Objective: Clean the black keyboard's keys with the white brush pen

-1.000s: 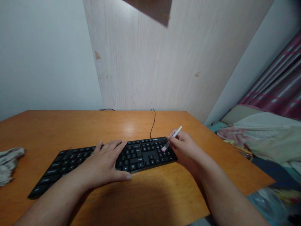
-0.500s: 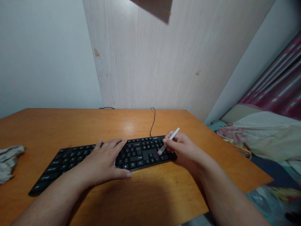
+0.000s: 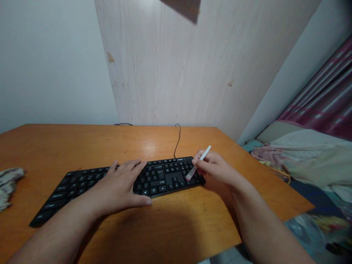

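A black keyboard (image 3: 156,180) lies slantwise on the wooden desk. Across its middle rests my left hand (image 3: 122,187), fingers spread over the keys and thumb out past the near edge; it hides part of the keys. Pinched in my right hand (image 3: 211,167) is a small brush (image 3: 205,153) with a white handle. Its pinkish bristle tip points down at the number keys on the keyboard's right end, and whether it presses on them I cannot tell.
A crumpled patterned cloth (image 3: 10,187) lies at the desk's left side. The keyboard's thin cable (image 3: 178,141) runs to the back edge of the desk (image 3: 68,143). Bedding (image 3: 308,157) is beyond the desk's right edge, and a clear plastic bag (image 3: 305,231) sits below it.
The brush tip has shifted slightly right, from the edge of the number keys onto them. My left hand keeps its place on the keyboard. The whole view has moved a little.
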The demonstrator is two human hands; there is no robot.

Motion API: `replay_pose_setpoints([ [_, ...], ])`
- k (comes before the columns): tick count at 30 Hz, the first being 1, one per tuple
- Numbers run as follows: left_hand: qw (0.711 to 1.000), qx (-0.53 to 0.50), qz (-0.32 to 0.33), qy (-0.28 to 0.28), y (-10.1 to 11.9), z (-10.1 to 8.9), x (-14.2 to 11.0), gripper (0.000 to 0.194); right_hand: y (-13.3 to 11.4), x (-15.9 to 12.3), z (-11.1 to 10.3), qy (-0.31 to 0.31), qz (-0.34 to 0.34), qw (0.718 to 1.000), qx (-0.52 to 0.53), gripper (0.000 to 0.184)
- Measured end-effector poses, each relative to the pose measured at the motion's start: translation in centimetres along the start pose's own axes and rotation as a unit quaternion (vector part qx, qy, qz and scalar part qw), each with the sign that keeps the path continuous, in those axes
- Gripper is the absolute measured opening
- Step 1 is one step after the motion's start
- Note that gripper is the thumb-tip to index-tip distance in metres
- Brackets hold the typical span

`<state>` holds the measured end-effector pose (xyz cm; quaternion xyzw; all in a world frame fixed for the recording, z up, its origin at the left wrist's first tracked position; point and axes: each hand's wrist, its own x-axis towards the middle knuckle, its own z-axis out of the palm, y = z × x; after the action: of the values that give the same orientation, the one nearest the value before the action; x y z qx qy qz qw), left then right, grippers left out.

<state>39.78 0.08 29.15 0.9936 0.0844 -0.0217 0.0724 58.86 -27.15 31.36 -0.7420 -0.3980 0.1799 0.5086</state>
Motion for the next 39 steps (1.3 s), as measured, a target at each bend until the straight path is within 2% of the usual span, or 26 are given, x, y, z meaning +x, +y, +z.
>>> replay_pose_setpoints([
  [1,1.0,-0.001,0.0,0.002,0.0,0.0,0.0,0.129,-0.1,-0.1,0.4,-0.027,0.004,1.0,0.011,0.023],
  [3,1.0,-0.001,0.002,0.004,-0.1,0.1,0.0,0.129,-0.1,-0.1,0.8,-0.036,0.001,0.999,0.012,0.023],
  [8,1.0,-0.001,0.003,0.004,-0.2,0.2,0.0,0.129,0.8,0.4,-1.0,0.083,0.03,0.995,-0.041,0.02],
  [11,1.0,-0.006,0.006,0.007,-0.2,0.2,0.0,0.127,1.0,0.5,-1.6,0.11,0.023,0.993,-0.036,0.02],
  [13,1.0,-0.01,0.007,0.008,-0.2,0.1,0.0,0.127,0.7,0.4,-1.3,0.086,0.002,0.996,-0.01,0.018],
  [18,1.0,-0.017,0.005,0.012,-0.1,0.0,0.0,0.127,-0.3,-0.4,0.7,-0.053,0.0,0.998,0.028,0.019],
  [20,1.0,-0.014,0.002,0.008,0.0,0.0,0.0,0.128,-0.4,-0.5,0.8,-0.069,0.008,0.997,0.032,0.019],
  [22,1.0,-0.011,0.0,0.003,0.1,-0.1,0.0,0.127,0.0,-0.4,0.3,-0.044,0.022,0.999,0.012,0.019],
  [24,1.0,-0.01,0.001,0.002,0.1,-0.1,0.0,0.127,0.6,-0.1,-0.8,0.01,0.034,0.998,-0.048,0.02],
  [26,1.0,-0.011,0.005,0.006,0.0,0.0,-0.1,0.127,1.1,0.2,-1.7,0.068,0.018,0.992,-0.106,0.022],
  [29,1.0,-0.01,0.008,0.01,-0.1,0.0,-0.1,0.127,1.0,0.3,-2.0,0.092,-0.006,0.993,-0.075,0.02],
  [32,1.0,-0.013,0.01,0.012,0.0,0.0,-0.1,0.126,0.0,-0.1,-0.5,0.05,-0.01,0.999,0.008,0.019],
  [36,1.0,-0.016,0.008,0.009,0.3,-0.2,-0.2,0.128,-1.0,-0.8,2.3,-0.066,-0.009,0.995,0.068,0.027],
  [39,1.0,-0.012,0.006,0.007,0.3,-0.2,-0.2,0.128,-0.6,-0.8,2.9,-0.082,-0.011,0.994,0.066,0.028],
])
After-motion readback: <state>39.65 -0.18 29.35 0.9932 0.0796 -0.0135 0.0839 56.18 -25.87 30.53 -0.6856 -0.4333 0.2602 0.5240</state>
